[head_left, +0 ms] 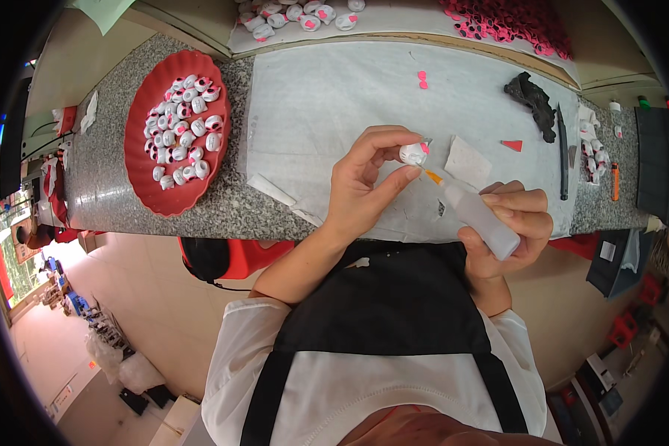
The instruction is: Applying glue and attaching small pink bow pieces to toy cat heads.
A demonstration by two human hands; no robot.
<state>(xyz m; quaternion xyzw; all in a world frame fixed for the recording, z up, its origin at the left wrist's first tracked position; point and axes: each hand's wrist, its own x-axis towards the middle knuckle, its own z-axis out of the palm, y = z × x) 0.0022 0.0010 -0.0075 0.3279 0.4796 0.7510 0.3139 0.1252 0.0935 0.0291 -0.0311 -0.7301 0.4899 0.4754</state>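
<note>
Between the thumb and fingers of my left hand is a small white figurine head with a pink patch on it. My right hand is wrapped round a translucent squeeze bottle, tilted so that its orange nozzle points up at the figurine head. The tip is close to the head's lower side; whether they touch I cannot tell. A pink bow-shaped piece lies farther back on the white sheet. Beside my hands is a folded white paper piece.
A red scalloped tray at left holds many similar small heads. More white heads and a heap of pink pieces sit on the back shelf. At right lie a crumpled black cloth, a dark pen-like tool and a red scrap.
</note>
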